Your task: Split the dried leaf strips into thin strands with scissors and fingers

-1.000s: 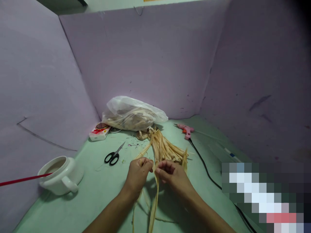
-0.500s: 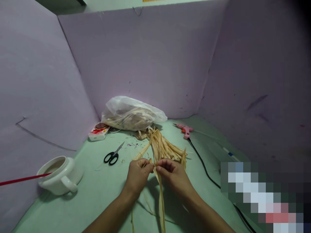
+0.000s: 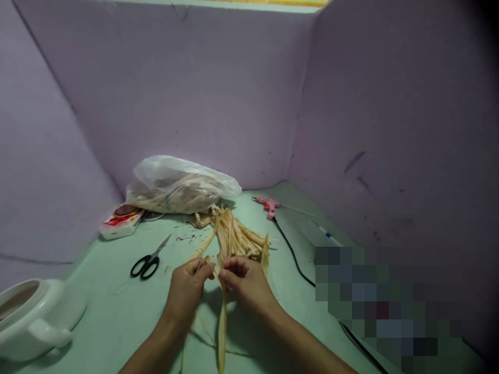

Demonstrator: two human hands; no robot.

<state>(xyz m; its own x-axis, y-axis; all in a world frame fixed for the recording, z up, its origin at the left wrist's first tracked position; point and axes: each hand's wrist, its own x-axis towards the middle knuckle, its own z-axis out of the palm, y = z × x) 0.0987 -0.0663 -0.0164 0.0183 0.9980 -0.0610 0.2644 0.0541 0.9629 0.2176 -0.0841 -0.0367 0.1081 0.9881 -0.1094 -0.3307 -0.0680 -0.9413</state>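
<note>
My left hand (image 3: 191, 278) pinches a pale dried-fibre strip (image 3: 222, 332) between thumb and fingers. Close beside it, my right hand (image 3: 245, 278) has its fingertips pinched at the same strip, whose long end hangs down toward me. Just beyond both hands lies a fanned bundle of tan dried-fibre strips (image 3: 236, 231), gathered at its far end next to a braided piece (image 3: 201, 220). Thin loose strands trail on the table below my wrists. The exact grip of the fingertips is partly hidden.
Black-handled scissors (image 3: 148, 264) lie left of my hands. A clear plastic bag of fibre (image 3: 179, 189) rests at the back, beside a white-and-red box (image 3: 120, 223). A white ceramic pot (image 3: 39, 322) stands at left. At right are a corded pink glue gun (image 3: 270, 205) and a pen (image 3: 327, 234).
The view has turned to the right, so everything sits further left in the picture. My hands stay together at the strip, with a slightly wider gap between the fingertips.
</note>
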